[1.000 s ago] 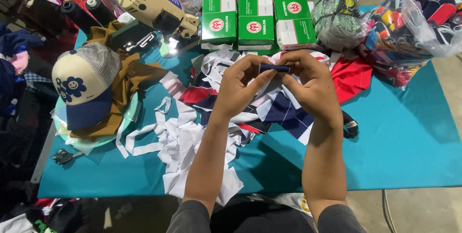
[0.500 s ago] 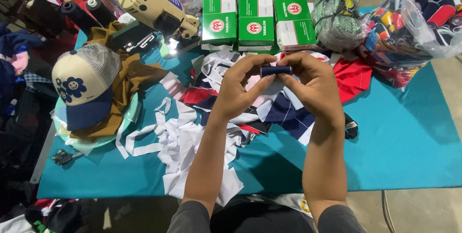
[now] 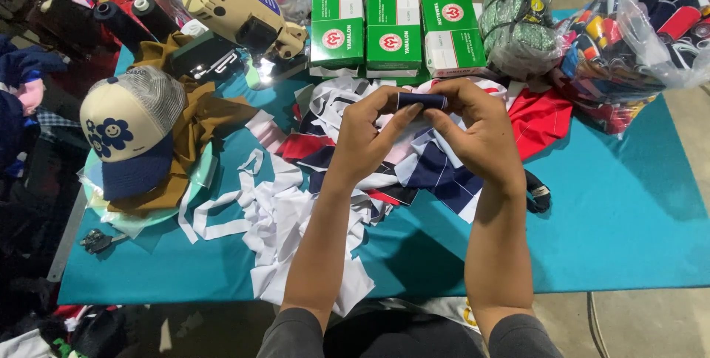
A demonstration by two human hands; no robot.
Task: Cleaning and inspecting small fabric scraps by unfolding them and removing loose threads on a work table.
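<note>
Navy strip of fabric (image 3: 421,100) sits pinched between my left hand (image 3: 367,136) and right hand (image 3: 477,136) above the scrap pile (image 3: 296,210) — a loose fingertip grip, I'd judge, could drop it among matching offcuts.

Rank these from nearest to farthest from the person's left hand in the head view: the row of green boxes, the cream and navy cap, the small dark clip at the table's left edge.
1. Row of green boxes: just beyond the left hand.
2. Cream and navy cap: left, on brown cloth.
3. Small dark clip: far left, at the table edge.
</note>
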